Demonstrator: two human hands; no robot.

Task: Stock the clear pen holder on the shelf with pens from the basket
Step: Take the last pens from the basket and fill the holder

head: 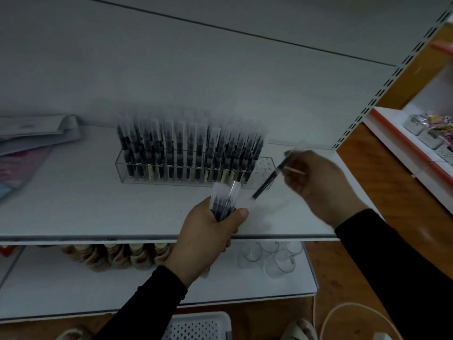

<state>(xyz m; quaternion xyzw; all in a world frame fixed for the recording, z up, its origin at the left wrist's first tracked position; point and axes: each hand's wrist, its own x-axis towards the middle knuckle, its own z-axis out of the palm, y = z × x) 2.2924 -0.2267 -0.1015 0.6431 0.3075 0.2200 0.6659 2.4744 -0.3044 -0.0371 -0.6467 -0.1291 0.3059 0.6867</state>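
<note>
A clear pen holder [263, 165] stands on the white shelf [98, 204], packed with several black pens [171, 153]; its right end shows bare holes. My left hand [208, 231] is in front of the holder, closed around a small bundle of black pens with clear caps [224, 200] that stick upward. My right hand [318, 182] is just right of the holder, pinching a single black pen [269, 179] that slants down to the left, near the holder's right end. The white perforated basket [196, 326] sits on the floor below, partly hidden by my left sleeve.
Folded papers and coloured packets [31, 146] lie at the shelf's left end. The lower shelf carries brown jars [117, 256] and clear glass cups [269, 256]. Another shelf unit with baskets of goods [431, 133] stands at right. A white cable [343, 312] lies on the wooden floor.
</note>
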